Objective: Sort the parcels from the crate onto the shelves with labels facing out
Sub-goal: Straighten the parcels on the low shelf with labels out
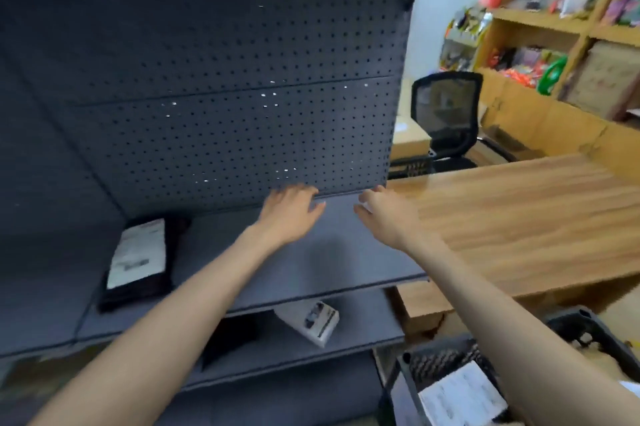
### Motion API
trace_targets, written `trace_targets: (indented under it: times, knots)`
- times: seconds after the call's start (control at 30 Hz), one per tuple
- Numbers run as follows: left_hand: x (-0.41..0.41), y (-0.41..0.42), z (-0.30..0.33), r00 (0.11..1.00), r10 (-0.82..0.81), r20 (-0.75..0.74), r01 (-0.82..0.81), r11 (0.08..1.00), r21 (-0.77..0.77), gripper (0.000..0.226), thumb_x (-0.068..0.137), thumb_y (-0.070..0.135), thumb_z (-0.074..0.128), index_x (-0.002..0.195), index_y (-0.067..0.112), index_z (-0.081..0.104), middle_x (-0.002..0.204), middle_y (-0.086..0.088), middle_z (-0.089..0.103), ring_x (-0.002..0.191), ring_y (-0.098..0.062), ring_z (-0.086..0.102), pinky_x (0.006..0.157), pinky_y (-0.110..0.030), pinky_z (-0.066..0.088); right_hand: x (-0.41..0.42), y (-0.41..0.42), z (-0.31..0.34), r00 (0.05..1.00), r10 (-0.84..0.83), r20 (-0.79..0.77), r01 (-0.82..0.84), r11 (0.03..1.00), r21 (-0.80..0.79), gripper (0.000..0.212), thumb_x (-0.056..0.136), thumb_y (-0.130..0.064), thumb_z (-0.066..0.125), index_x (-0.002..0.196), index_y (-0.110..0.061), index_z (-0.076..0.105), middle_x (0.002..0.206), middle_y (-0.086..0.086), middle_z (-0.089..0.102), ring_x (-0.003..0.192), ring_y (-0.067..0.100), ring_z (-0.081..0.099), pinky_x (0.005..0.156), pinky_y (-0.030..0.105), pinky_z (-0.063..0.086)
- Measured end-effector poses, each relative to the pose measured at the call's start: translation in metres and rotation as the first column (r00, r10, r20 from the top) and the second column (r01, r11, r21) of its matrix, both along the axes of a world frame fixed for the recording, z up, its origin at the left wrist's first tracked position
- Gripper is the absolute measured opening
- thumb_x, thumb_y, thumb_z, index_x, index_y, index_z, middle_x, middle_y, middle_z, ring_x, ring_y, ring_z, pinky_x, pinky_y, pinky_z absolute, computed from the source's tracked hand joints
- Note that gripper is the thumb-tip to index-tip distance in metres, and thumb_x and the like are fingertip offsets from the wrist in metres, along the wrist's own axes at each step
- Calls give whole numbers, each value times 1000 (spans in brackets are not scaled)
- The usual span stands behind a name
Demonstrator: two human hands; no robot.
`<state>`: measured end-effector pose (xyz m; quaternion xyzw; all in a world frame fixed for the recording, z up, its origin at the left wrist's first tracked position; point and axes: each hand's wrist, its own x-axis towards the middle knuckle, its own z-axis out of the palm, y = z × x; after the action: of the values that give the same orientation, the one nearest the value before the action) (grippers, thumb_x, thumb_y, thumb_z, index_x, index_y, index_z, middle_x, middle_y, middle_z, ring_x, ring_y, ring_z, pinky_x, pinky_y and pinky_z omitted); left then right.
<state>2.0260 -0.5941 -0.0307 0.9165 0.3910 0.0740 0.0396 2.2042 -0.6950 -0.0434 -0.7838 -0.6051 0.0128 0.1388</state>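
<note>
Both hands, left (289, 209) and right (382, 214), reach empty with loose fingers to the shelf (311, 273) back; next parcel (460, 398) sits in the crate (401, 391) low right, nearer the right hand.

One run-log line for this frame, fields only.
left hand: open, over shelf | right hand: open, holds nothing visible | black parcel: on shelf, label up | crate: parcel inside

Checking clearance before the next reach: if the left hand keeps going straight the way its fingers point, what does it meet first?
Probably the pegboard back panel; the left hand already seems almost against it, though blur hides contact.
</note>
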Motion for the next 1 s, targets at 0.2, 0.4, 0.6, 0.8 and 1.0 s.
trace_targets:
  times: [0.2,0.4,0.6,0.8,1.0]
  knots:
    - [-187,34,12,939,339,61,-342,938,53,44,101,49,43,129,18,60,128,-6,64,118,-29,57,96,-41,45,-164,85,27,956,293,4,-293,956,-9,26,100,-32,44,94,-9,52,106,14,61,102,36,57,76,38,42]
    - [-404,31,22,806,588,62,-592,803,70,48,103,48,39,136,17,55,131,-8,61,120,-30,55,96,-42,45,-370,144,40,811,584,-30,-584,812,22,33,101,-36,44,117,-13,60,121,8,56,111,32,55,88,42,48]
    - [-611,5,40,636,769,64,-769,624,141,46,103,48,39,131,18,58,125,-6,64,118,-27,58,97,-42,46,-591,165,51,657,754,3,-753,655,72,36,102,-36,43,127,-15,58,133,8,54,118,28,53,96,39,44]
    - [-777,-24,44,441,898,16,-895,438,90,43,101,52,39,123,21,59,126,-6,64,121,-29,56,97,-43,45,-772,170,57,483,874,50,-876,483,16,39,102,-38,42,129,-15,56,133,8,53,120,30,52,98,40,42]
    - [-917,-50,38,227,973,-45,-974,228,15,41,100,49,41,118,17,61,128,-11,62,121,-33,56,94,-44,47,-924,183,64,311,946,93,-946,318,-69,37,101,-39,40,124,-15,56,130,10,55,119,32,52,97,42,41]
